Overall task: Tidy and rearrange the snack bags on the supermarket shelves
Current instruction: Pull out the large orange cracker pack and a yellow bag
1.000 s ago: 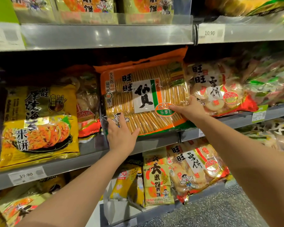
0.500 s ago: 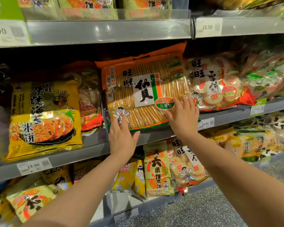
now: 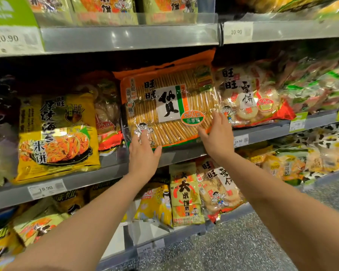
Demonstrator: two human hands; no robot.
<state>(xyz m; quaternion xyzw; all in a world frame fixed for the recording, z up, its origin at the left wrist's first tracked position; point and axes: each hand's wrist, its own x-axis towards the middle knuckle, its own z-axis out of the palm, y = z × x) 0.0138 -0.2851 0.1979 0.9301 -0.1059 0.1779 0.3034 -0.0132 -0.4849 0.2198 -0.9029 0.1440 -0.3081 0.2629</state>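
The right hand had slid off the cracker bag's side; both it and the left hand lay flat-fingered, gripping nothing, pressing its lower front — bag seated.

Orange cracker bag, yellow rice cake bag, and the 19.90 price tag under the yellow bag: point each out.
orange cracker bag (image 3: 167, 106), head view, on its white centre label.
yellow rice cake bag (image 3: 57, 137), head view, on its front, above the cake picture.
19.90 price tag (image 3: 46, 188), head view, on the printed number.
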